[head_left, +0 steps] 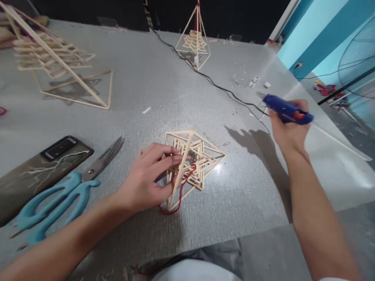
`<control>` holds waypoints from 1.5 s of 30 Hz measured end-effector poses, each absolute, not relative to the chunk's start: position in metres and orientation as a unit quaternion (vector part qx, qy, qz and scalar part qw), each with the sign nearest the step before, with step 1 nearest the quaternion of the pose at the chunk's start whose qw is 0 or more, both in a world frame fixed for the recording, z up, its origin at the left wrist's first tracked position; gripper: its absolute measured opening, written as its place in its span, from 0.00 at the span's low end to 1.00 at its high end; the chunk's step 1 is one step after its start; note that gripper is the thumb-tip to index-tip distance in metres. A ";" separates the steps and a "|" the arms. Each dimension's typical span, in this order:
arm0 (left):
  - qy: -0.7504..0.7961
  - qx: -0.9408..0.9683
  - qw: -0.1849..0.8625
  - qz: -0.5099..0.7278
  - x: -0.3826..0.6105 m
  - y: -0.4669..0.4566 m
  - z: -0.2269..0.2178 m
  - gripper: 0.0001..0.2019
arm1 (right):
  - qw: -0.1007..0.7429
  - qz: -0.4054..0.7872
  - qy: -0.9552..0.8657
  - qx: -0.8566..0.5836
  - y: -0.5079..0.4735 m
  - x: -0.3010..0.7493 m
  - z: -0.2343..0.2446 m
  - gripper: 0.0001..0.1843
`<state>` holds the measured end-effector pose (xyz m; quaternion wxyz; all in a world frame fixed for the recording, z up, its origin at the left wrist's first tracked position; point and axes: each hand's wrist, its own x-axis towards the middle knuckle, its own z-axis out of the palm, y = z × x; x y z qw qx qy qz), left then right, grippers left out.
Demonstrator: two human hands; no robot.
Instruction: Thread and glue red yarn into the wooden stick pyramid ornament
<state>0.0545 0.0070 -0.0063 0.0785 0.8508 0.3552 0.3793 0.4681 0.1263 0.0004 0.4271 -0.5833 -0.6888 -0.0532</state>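
My left hand (155, 171) grips a small wooden stick frame (205, 156) lying on its side on the grey table, fingers reaching in between its sticks. Nested stick stars fill the inside of the frame. A red string (181, 191) trails from it down onto the tabletop. Off to the right, my right hand (290, 125) is closed round a blue glue gun (287, 109), raised above the table with its nozzle pointing left. A pale glue stick (340, 140) sticks out of the gun's back end. The fingertips of my left hand are partly hidden among the sticks.
Left of my left arm lie blue-handled scissors (73, 191) and a phone (43, 168). Two more stick pyramids stand farther back, a large one (73, 74) and a smaller one (197, 43). A black cord (216, 86) crosses the table. White scraps (253, 82) lie at the right.
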 end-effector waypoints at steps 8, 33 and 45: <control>0.345 0.858 0.028 0.380 0.053 0.010 -0.007 0.14 | 0.219 -0.123 -0.732 -0.633 0.119 0.435 -0.011 0.19; 0.305 0.853 0.042 0.422 0.053 0.017 -0.017 0.08 | 0.201 -0.221 -0.938 -0.176 0.020 0.320 0.037 0.09; 0.309 0.844 0.048 0.436 0.056 0.018 -0.018 0.07 | 0.191 -0.315 -0.922 -0.122 0.019 0.314 0.036 0.06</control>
